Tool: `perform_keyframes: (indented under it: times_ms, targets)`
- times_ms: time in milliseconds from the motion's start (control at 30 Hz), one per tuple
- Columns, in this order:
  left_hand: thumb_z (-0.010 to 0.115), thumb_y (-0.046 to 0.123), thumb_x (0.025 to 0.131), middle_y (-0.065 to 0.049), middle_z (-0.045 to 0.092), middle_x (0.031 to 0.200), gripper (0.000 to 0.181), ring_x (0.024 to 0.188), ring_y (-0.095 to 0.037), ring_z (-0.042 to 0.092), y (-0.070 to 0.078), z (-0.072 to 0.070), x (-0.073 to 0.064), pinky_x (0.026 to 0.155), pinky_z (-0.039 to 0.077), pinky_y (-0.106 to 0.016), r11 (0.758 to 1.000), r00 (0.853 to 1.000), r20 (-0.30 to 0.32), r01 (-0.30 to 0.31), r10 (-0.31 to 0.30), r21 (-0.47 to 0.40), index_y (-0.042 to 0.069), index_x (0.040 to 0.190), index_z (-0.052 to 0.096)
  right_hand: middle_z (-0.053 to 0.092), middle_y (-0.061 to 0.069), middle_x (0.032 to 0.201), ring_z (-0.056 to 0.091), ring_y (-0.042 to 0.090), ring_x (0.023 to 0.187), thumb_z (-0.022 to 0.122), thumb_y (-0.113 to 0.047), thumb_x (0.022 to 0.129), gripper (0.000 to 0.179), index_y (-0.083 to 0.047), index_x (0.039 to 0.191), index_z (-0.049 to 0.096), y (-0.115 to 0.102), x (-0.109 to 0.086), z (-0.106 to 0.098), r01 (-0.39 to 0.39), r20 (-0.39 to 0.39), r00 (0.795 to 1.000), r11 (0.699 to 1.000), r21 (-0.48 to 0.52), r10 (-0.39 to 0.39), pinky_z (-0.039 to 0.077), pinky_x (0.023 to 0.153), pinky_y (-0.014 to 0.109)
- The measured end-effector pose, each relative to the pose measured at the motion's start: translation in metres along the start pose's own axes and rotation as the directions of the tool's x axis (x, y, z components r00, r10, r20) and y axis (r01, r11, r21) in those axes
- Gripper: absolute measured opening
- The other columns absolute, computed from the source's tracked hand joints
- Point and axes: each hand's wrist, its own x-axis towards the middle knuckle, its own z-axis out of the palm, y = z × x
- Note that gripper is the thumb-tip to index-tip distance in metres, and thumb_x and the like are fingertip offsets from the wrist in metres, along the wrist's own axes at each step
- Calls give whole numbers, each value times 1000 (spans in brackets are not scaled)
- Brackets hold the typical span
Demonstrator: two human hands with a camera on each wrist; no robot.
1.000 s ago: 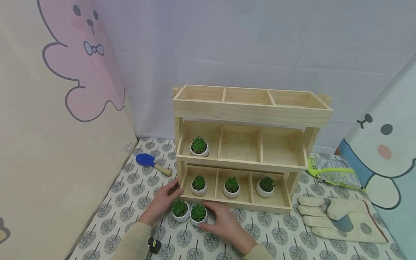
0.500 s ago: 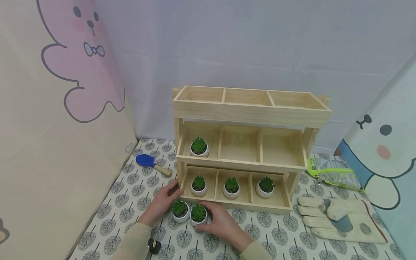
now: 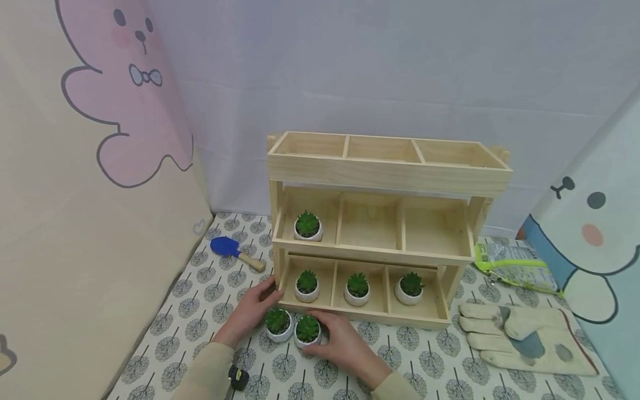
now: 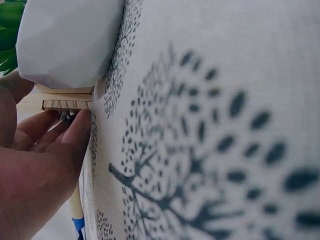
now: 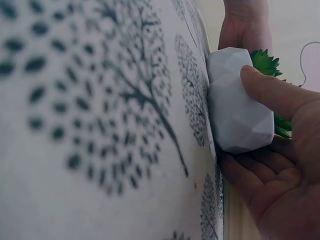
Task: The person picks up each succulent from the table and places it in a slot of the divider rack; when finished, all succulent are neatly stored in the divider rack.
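Observation:
My left hand [image 3: 252,308] grips the lower left corner of a three-tier wooden planter shelf [image 3: 390,172], thumb on the front and fingers round the end in the left wrist view. My right hand [image 3: 345,341] holds a potted succulent [image 3: 307,331] in a white faceted pot between thumb and fingers; the pot sits on the patterned cloth. Right beside it, on the left, stands another potted succulent [image 3: 278,323], close to my left thumb. In the right wrist view the held white pot [image 5: 240,112] partly covers its neighbour.
Three succulents stand in the bottom tier, one per compartment, including the middle one [image 3: 357,289]. One more [image 3: 308,226] stands middle tier, left. A blue trowel [image 3: 235,251] lies left; work gloves [image 3: 525,339] and a yellow-green zip pouch [image 3: 517,266] lie right.

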Motion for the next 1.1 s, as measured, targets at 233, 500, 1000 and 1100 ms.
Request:
perform_keyframes:
  times_ms: [233, 500, 1000, 1100]
  targets:
    - [67, 30, 105, -14, 46, 159, 67, 142, -32, 49, -5, 0, 3, 118, 38, -45, 1000, 1000, 8, 7, -7, -11, 9, 161, 39, 69, 1, 134, 63, 19, 124, 95, -35, 78, 73, -11, 140, 66, 2, -3, -2, 18, -19, 1000, 1000, -14, -18, 50, 110, 42]
    - [68, 31, 104, -15, 46, 159, 68, 143, -33, 48, -7, -1, 3, 119, 38, -45, 1000, 1000, 11, 7, -7, -15, 8, 161, 39, 70, 5, 132, 65, 23, 121, 94, -36, 78, 71, -8, 138, 67, -1, -9, -7, -26, -44, 999, 999, -19, 25, 52, 106, 46]
    - [68, 31, 104, -15, 46, 159, 67, 143, -33, 48, -4, -1, 3, 120, 36, -46, 1000, 1000, -2, 20, -20, 4, 7, 161, 39, 71, 2, 130, 65, 19, 117, 91, -40, 82, 70, -9, 140, 65, -9, -18, -30, -25, -58, 998, 1000, 6, 25, 54, 105, 45]
    - [67, 31, 104, -14, 46, 159, 67, 143, -33, 48, -4, -1, 2, 120, 35, -46, 1000, 1000, -1, 22, -22, 5, 8, 161, 39, 71, 5, 131, 67, 21, 118, 91, -37, 82, 71, -7, 140, 65, -11, -18, -33, -10, -66, 998, 1000, 14, 11, 55, 103, 43]
